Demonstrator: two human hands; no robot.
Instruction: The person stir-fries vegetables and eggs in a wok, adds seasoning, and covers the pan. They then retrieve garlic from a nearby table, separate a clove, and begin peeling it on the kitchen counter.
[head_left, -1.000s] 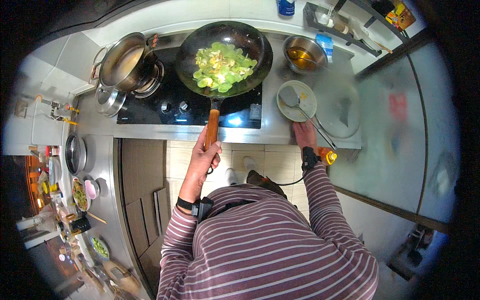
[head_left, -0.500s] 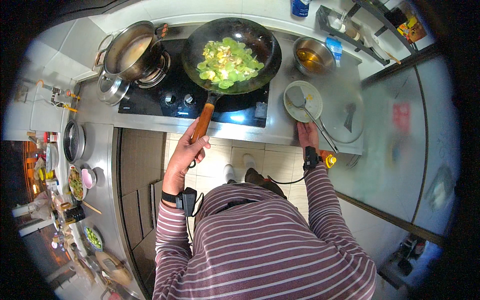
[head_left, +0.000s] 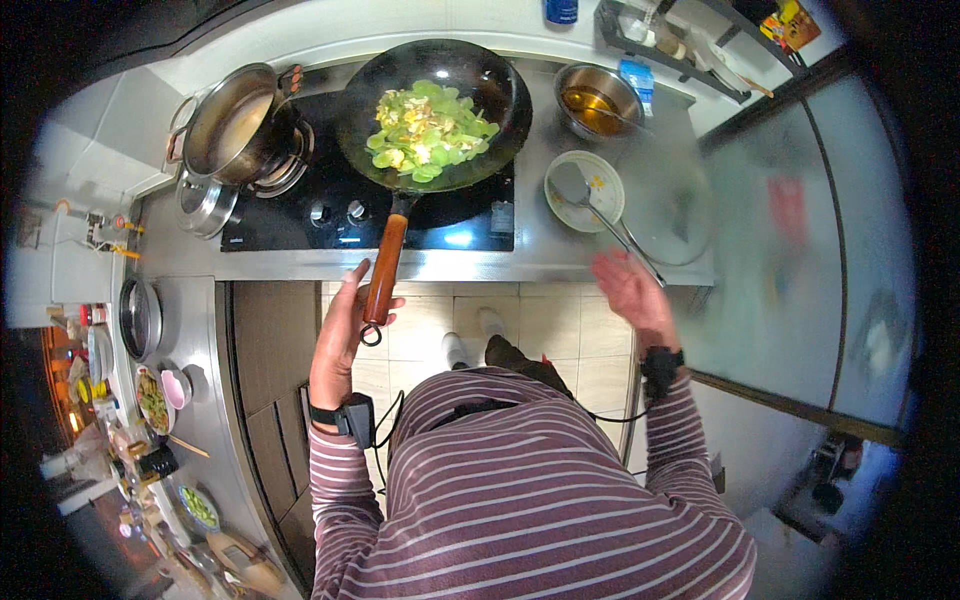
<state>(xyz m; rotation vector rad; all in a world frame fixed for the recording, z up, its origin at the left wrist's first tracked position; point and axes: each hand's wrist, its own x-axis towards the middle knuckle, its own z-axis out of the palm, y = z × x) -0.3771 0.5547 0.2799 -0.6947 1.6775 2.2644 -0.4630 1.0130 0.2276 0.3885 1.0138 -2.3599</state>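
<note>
A dark wok (head_left: 505,120) with a wooden handle (head_left: 388,260) sits on the black stove, its handle pointing toward me. In it lie pale green vegetable slices with yellow-white bits (head_left: 430,130), looking like egg. My left hand (head_left: 340,335) is loosely around the lower part of the handle, fingers apart and not wrapped tight. My right hand (head_left: 635,295) is held open, palm up, just off the counter's front edge. Near it, a spatula (head_left: 572,185) rests across a white plate (head_left: 570,218) with yellow scraps; its handle sticks out over the edge.
Left of the wok stands a deep pot (head_left: 235,130), with a smaller lidded pot (head_left: 205,205) beside it. A steel bowl of amber liquid (head_left: 600,105) and a round glass lid (head_left: 690,235) are on the right. Dishes (head_left: 155,400) fill the left counter; a frosted glass door (head_left: 785,260) is at right.
My right hand has come away from the plate's near edge toward me and turned open. My left hand has loosened and slid down the wok handle. The view has shifted slightly.
</note>
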